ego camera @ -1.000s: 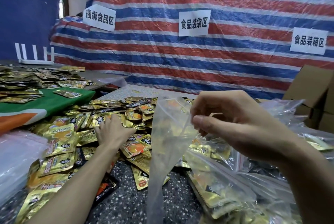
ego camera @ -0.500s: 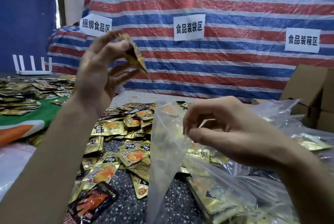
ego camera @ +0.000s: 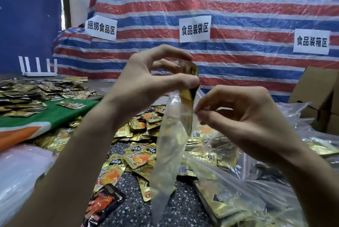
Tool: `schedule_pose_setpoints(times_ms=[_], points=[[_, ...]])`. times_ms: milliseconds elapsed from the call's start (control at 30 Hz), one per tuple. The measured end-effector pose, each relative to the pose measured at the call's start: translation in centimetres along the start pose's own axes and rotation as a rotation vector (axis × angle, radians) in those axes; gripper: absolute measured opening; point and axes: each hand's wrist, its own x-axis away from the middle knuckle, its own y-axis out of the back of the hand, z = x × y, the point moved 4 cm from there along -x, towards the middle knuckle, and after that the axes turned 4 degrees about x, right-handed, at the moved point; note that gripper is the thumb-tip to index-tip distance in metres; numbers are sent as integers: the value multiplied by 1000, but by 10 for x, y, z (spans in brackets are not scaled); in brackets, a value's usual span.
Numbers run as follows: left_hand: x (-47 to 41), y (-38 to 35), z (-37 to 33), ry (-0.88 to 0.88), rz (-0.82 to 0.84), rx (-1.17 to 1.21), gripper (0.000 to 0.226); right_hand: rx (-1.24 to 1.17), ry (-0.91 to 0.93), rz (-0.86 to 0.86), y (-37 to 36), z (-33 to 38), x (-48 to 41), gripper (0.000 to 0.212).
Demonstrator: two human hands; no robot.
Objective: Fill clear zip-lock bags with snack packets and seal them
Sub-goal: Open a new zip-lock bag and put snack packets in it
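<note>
1. The gold snack packet (ego camera: 189,94) hangs in the air above the middle of the table, its lower end inside the mouth of the clear zip-lock bag (ego camera: 170,153). Its print is too blurred to read.
2. Packet and bag both have their long axes vertical. The bag's mouth points up and its narrowed bottom points down.
3. The left hand (ego camera: 146,83) pinches the packet's top between thumb and fingertips, and the thumb hides part of it.
4. The right hand (ego camera: 244,116) pinches the bag's mouth edge between thumb and forefinger.
5. The speckled table (ego camera: 183,208) carries loose packets (ego camera: 141,155). Filled bags (ego camera: 229,199) at its near right corner are cut off by the frame.
6. Behind hangs a striped tarp (ego camera: 220,6) with 3 paper signs (ego camera: 194,29). A green cloth (ego camera: 60,115) lies at the left and cardboard boxes (ego camera: 315,91) stand at the right.
</note>
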Motion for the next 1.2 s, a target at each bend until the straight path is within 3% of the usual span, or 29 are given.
schedule_pose_setpoints(times_ms=[233, 333, 500, 700, 833, 933, 1000, 1133, 1200], points=[[-1, -3, 8, 21, 128, -308, 45, 13, 15, -71, 3, -5, -1, 9], [1, -2, 12, 74, 230, -368, 36, 17, 41, -100, 5, -3, -2, 8], [6, 1, 17, 176, 358, -343, 41, 46, 14, -147, 10, -7, -3, 9], [13, 7, 16, 134, 499, -389, 35, 33, 6, -188, 14, -13, -2, 17], [8, 9, 13, 50, 369, -397, 12, -23, 7, -21, 12, -14, -1, 5], [4, 13, 4, -88, 209, -392, 12, -84, 7, -107, 21, -20, -3, 12], [5, 16, 1, -116, 193, -328, 15, -113, 11, -146, 23, -21, -4, 11], [7, 33, 16, 67, 241, -162, 33, -19, 1, -22, 12, -17, -3, 5], [5, 48, 37, 183, 190, -234, 30, 54, -41, 31, 5, -18, -2, 5]])
